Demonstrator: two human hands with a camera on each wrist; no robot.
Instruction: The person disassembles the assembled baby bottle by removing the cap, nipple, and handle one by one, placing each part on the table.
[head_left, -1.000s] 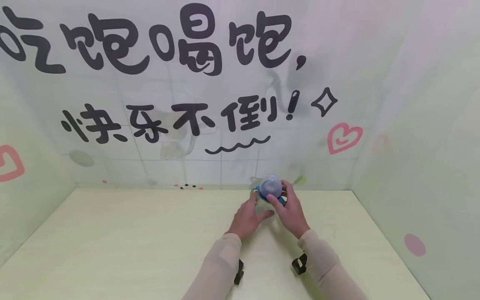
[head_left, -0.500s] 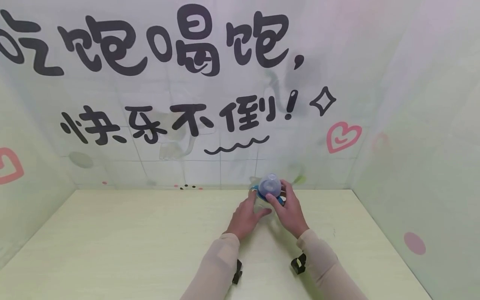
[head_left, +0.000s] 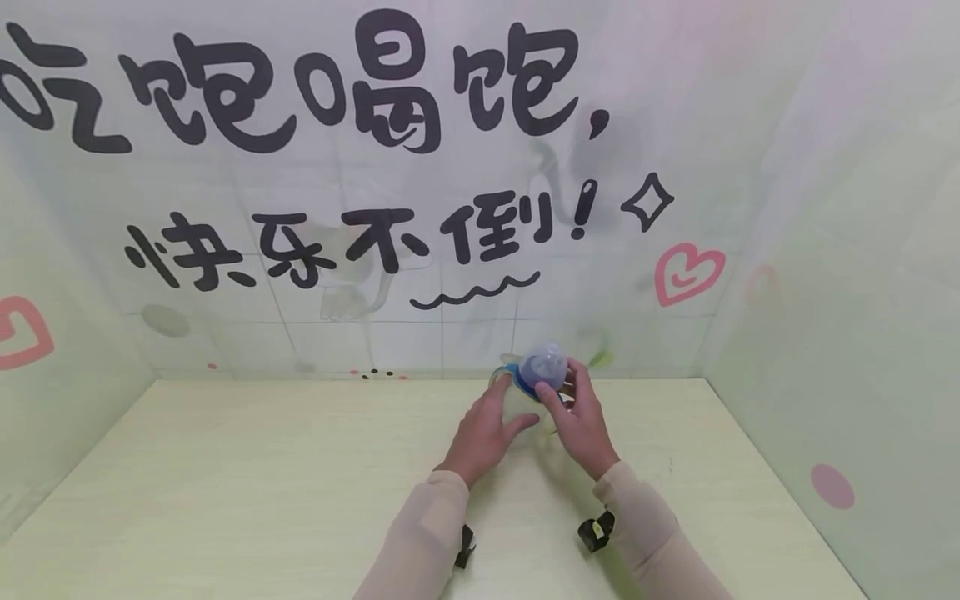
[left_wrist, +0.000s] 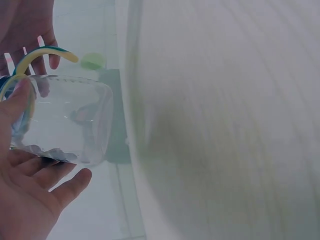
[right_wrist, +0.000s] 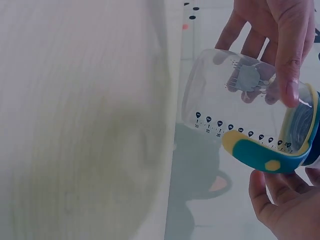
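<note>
A clear baby bottle (right_wrist: 210,95) with printed measuring marks is held near the back of the table, its top tilted to the right in the head view. A teal-and-yellow handle (right_wrist: 260,156) curves from its neck. A translucent purplish cap (head_left: 544,367) covers the top above the blue collar. My left hand (head_left: 483,429) grips the bottle's body from the left, thumb across the front. My right hand (head_left: 585,417) holds the cap near the collar from the right, thumb in front and fingers behind. In the left wrist view, a gap shows between the bottle's base and the tabletop.
The pale wooden table (head_left: 262,483) meets a back wall (head_left: 405,342) printed with dark lettering and a pink heart (head_left: 688,275). Side walls stand at left and right. Black wrist straps (head_left: 596,533) hang under the cream sleeves (head_left: 420,533).
The cap has shifted slightly up and right, and the bottle leans more to the right. My left hand has moved a little left with the body; my right hand stays almost in place.
</note>
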